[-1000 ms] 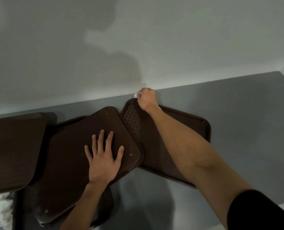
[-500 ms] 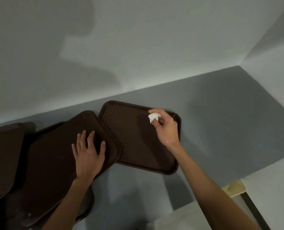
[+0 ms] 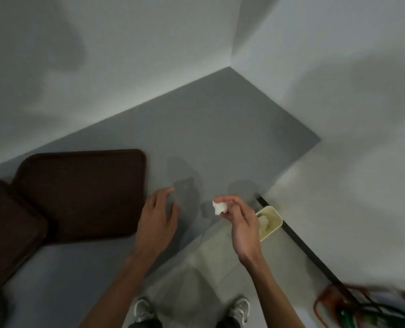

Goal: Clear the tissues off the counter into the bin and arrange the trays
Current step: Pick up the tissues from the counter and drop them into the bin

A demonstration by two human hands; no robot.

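I have the right hand (image 3: 240, 224) pinched on a small crumpled tissue (image 3: 220, 207), thumb and fingertips clamped on it, held above the counter (image 3: 220, 138) edge and close to the cream bin (image 3: 271, 222) on the floor. It looks nearly weightless and soft, so a light pinch anywhere should hold it. My left hand (image 3: 157, 217) hovers flat, fingers loosely together, beside the brown tray (image 3: 83, 192).
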